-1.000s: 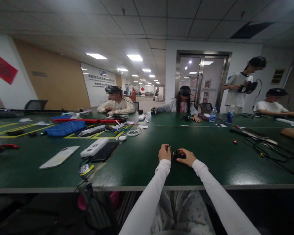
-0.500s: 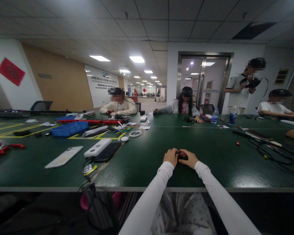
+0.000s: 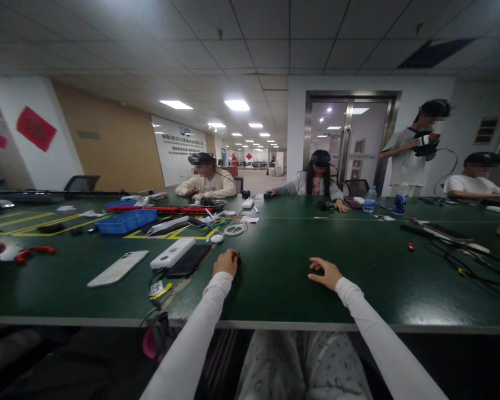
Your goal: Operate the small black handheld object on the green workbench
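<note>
My left hand [image 3: 225,262] is out to the left on the green table [image 3: 275,289], fingers closed around a small black object [image 3: 237,257] that peeks out at its right side. It lies close to a black phone [image 3: 189,260] and a white power bank [image 3: 173,253]. My right hand [image 3: 325,272] rests on the table about a hand's width to the right, fingers loosely curled and apart, nothing in it. Both arms wear white sleeves.
A white phone [image 3: 117,268], a blue tray [image 3: 127,220], red pliers [image 3: 31,251], cables [image 3: 475,261] and a small red item [image 3: 410,246] lie on the table. Several people sit or stand at the far side. A bag [image 3: 158,339] hangs below the near edge.
My hands were together at the table's middle around the small black object. They have parted: the left has swung left with the object, and the right stays, emptied.
</note>
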Demonstrator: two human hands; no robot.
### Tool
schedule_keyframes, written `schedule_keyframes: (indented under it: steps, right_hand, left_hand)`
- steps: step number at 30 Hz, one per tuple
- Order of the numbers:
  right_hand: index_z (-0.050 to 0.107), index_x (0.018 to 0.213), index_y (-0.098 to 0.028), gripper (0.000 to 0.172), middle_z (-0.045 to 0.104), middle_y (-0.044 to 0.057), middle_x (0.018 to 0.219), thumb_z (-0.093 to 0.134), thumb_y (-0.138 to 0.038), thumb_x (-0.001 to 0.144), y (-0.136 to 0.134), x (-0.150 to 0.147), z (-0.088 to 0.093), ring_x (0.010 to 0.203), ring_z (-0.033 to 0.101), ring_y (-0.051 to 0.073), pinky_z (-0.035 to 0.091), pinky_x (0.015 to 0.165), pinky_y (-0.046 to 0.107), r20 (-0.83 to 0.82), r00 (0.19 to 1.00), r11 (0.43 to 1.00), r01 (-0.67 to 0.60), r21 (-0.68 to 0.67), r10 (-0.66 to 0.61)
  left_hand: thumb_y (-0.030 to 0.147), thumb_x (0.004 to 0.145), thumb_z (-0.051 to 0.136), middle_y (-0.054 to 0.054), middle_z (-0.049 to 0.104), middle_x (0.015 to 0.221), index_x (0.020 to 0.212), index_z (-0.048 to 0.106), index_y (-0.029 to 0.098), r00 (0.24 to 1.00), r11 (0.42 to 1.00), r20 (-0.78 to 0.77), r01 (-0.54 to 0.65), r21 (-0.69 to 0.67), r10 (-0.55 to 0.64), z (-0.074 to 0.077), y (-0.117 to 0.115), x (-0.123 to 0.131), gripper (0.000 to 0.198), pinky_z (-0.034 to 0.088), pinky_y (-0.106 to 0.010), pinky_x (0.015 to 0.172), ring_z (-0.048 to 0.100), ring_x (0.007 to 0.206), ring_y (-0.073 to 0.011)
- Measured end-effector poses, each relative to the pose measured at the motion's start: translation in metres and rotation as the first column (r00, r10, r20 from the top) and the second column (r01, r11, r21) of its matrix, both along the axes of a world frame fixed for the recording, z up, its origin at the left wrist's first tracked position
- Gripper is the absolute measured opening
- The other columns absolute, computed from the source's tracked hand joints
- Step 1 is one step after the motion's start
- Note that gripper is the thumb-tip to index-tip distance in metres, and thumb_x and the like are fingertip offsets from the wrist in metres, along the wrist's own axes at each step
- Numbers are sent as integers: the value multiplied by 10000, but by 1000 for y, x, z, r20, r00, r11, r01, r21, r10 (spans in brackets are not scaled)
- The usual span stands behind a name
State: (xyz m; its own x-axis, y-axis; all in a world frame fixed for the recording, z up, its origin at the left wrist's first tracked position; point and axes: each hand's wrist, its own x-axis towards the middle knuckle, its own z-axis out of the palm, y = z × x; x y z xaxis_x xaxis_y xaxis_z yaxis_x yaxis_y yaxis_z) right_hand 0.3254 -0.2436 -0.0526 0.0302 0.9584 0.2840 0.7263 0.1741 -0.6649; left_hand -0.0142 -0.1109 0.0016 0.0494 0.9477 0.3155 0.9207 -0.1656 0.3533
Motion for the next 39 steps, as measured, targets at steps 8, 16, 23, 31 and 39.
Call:
schedule_keyframes:
  steps: [8,16,23,31,39]
  right_hand:
    - [470,1189,-233,570,626,36,1030,628,-426,676,-1,1,-1,947,574,207,414,882,423,13,1000,1000,-13,4,13]
    - [461,1201,-241,562,614,37,1057,615,-424,692,-3,1,0,982,564,209,406,904,422,-1,1000,999,-16,-31,16]
    - [489,1165,-238,544,632,32,1025,636,-412,671,2,3,-6,937,577,210,416,879,424,7,1000,1000,-16,27,15]
    - [469,1184,-233,557,621,33,1041,612,-442,688,2,4,-6,953,570,206,416,883,420,22,999,1000,-26,7,26]
    - [477,1180,-232,551,618,36,1046,609,-446,689,0,3,-3,961,567,206,416,887,413,14,1000,1000,-25,-6,25]
  left_hand:
    - [249,802,469,-65,632,999,995,556,201,985,990,119,-132,40,127,-4,13,-30,217,420,-281,834,559,981,-174]
    - [254,779,481,-72,622,983,952,575,189,980,974,91,-187,130,176,-11,19,-35,207,413,-296,849,551,962,-191]
    - [283,772,488,-66,607,971,947,574,192,990,982,1,-141,124,142,-13,21,-35,215,413,-300,837,535,958,-194]
    - [284,766,499,-55,584,972,945,584,223,990,986,-35,-132,104,136,-12,18,-33,207,412,-282,828,526,962,-178]
    - [306,772,498,-55,565,1025,949,608,251,991,990,-74,-108,86,115,-8,12,-30,215,418,-302,829,510,990,-195]
